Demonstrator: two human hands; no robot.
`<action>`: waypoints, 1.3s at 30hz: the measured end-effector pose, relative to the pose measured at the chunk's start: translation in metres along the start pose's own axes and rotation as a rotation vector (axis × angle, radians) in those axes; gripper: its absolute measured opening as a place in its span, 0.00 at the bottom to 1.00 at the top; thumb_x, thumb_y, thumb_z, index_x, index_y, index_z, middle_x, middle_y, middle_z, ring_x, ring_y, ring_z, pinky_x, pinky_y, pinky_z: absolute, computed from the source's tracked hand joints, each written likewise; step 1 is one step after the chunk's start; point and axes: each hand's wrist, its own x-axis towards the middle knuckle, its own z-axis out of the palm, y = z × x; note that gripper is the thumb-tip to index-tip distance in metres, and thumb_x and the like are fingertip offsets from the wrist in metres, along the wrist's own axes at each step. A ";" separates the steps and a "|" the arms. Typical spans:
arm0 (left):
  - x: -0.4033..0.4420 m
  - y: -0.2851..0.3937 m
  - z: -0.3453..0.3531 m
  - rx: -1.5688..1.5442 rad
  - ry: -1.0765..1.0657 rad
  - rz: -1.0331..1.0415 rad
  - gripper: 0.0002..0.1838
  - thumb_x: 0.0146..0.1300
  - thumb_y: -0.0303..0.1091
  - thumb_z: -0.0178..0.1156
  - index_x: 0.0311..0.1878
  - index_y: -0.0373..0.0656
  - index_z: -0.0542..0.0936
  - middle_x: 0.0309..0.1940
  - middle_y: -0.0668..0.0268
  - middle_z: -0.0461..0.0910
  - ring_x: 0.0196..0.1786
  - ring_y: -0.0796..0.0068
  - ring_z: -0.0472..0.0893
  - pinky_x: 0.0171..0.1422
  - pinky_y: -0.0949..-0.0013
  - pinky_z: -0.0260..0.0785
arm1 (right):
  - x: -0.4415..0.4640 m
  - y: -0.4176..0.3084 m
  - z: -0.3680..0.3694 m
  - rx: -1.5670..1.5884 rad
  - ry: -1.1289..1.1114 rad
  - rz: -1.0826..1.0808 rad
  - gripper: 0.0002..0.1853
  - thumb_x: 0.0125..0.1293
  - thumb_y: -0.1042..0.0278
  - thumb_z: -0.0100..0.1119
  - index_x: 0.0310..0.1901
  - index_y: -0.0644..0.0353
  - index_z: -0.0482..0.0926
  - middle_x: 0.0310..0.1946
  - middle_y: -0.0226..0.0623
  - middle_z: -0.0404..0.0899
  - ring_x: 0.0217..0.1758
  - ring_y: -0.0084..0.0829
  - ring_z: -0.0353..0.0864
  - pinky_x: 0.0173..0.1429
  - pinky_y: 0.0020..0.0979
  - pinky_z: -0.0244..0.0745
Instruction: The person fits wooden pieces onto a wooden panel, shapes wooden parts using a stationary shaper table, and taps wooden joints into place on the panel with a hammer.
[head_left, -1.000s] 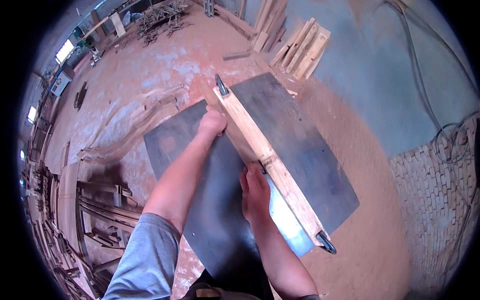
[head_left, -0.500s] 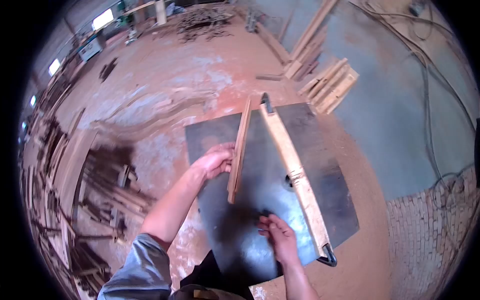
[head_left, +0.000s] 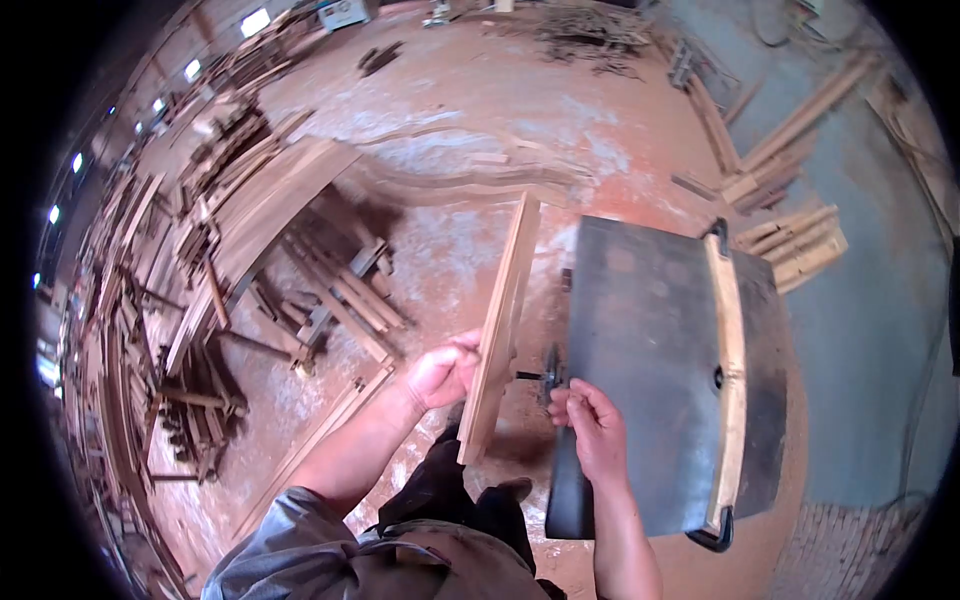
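My left hand (head_left: pixel 445 375) is closed on the side of a wooden board (head_left: pixel 500 320), long and narrow with a stepped edge. The board tilts upward in front of my body, left of a dark metal machine table (head_left: pixel 640 330). Over the near left part of this table is my right hand (head_left: pixel 595 425), its fingers curled together; what they hold, if anything, is hidden. A black handwheel (head_left: pixel 551 370) on a short rod shows beside the table's left edge. Across the right side of the table lies a pale wooden bar (head_left: pixel 733 375) with black clamps at both ends.
On the left, a large plank (head_left: pixel 285 195) lies above piles of wooden strips (head_left: pixel 340 285). Stacked pale timber (head_left: pixel 795 245) lies beyond the table on the right. Curved wooden pieces (head_left: pixel 450 180) rest on the dusty floor ahead. A brick patch (head_left: pixel 840 545) is at lower right.
My view has turned left, so the table now sits further right. The board in my left hand has moved off the table to its left side. My right hand stays curled.
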 end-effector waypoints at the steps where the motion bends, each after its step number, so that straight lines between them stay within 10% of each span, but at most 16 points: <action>1: -0.009 0.010 -0.007 -0.103 0.039 -0.020 0.28 0.62 0.36 0.58 0.64 0.34 0.71 0.56 0.55 0.78 0.56 0.59 0.79 0.63 0.57 0.71 | 0.012 0.001 0.017 -0.039 -0.031 -0.003 0.14 0.74 0.73 0.51 0.58 0.66 0.75 0.46 0.43 0.84 0.43 0.28 0.83 0.46 0.29 0.80; 10: -0.042 0.103 -0.122 0.177 0.412 0.058 0.17 0.65 0.32 0.58 0.56 0.36 0.78 0.43 0.62 0.83 0.40 0.73 0.81 0.46 0.67 0.77 | 0.138 0.065 0.178 -0.012 -0.138 0.285 0.20 0.73 0.68 0.54 0.64 0.62 0.69 0.49 0.41 0.81 0.46 0.31 0.82 0.45 0.32 0.80; 16: -0.091 0.188 -0.180 0.363 0.202 -0.039 0.20 0.70 0.41 0.58 0.58 0.38 0.76 0.43 0.69 0.80 0.44 0.80 0.77 0.50 0.72 0.70 | 0.214 0.085 0.303 0.321 -0.304 0.381 0.31 0.67 0.53 0.62 0.65 0.60 0.65 0.56 0.43 0.76 0.57 0.39 0.76 0.55 0.44 0.76; 22: -0.111 0.240 -0.226 0.737 0.443 0.050 0.25 0.72 0.52 0.55 0.58 0.41 0.75 0.41 0.66 0.80 0.42 0.75 0.77 0.51 0.68 0.71 | 0.281 0.071 0.398 0.471 -0.337 0.502 0.15 0.68 0.52 0.58 0.48 0.53 0.73 0.48 0.43 0.78 0.54 0.44 0.77 0.63 0.49 0.71; 25: -0.121 0.261 -0.272 1.305 0.893 0.026 0.26 0.65 0.52 0.62 0.57 0.42 0.76 0.48 0.52 0.80 0.51 0.53 0.81 0.52 0.57 0.75 | 0.328 0.065 0.425 0.468 -0.288 0.471 0.13 0.69 0.53 0.58 0.47 0.51 0.73 0.41 0.39 0.78 0.47 0.41 0.78 0.59 0.47 0.73; 28: -0.139 0.306 -0.310 1.786 1.200 0.165 0.30 0.55 0.44 0.67 0.57 0.38 0.73 0.51 0.55 0.76 0.52 0.54 0.77 0.56 0.55 0.73 | 0.395 0.065 0.440 0.445 -0.275 0.438 0.13 0.70 0.53 0.57 0.46 0.51 0.73 0.39 0.37 0.77 0.44 0.38 0.78 0.56 0.46 0.74; 33: -0.115 0.385 -0.378 2.222 1.381 -0.371 0.35 0.63 0.40 0.55 0.72 0.38 0.62 0.74 0.51 0.57 0.77 0.50 0.55 0.79 0.47 0.47 | 0.509 0.077 0.472 0.359 -0.320 0.530 0.13 0.73 0.50 0.52 0.44 0.50 0.73 0.37 0.35 0.77 0.40 0.36 0.77 0.50 0.43 0.75; 39: -0.089 0.429 -0.436 2.292 1.460 -0.459 0.29 0.67 0.38 0.47 0.71 0.42 0.63 0.72 0.47 0.60 0.74 0.45 0.59 0.75 0.43 0.53 | 0.613 0.076 0.494 0.368 -0.304 0.653 0.13 0.70 0.49 0.56 0.41 0.50 0.73 0.33 0.33 0.76 0.37 0.35 0.78 0.46 0.45 0.76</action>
